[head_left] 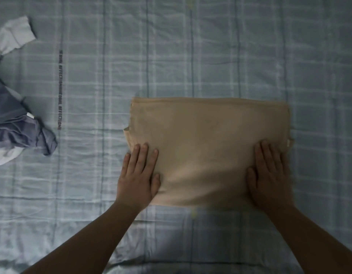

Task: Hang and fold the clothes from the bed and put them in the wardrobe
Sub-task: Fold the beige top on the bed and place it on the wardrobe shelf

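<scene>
A beige garment point(206, 143) lies folded into a flat rectangle on the bed, right of centre. My left hand point(138, 175) rests flat on its near left corner, fingers straight and pointing away from me. My right hand point(270, 175) lies flat on the near right corner in the same way. Both palms press the cloth down. Neither hand grips anything.
The bed is covered with a light blue checked sheet point(171, 56) bearing a line of dark print. At the left edge lies a crumpled blue-grey garment point(19, 127) over something white, and a white garment point(15, 36) lies farther back.
</scene>
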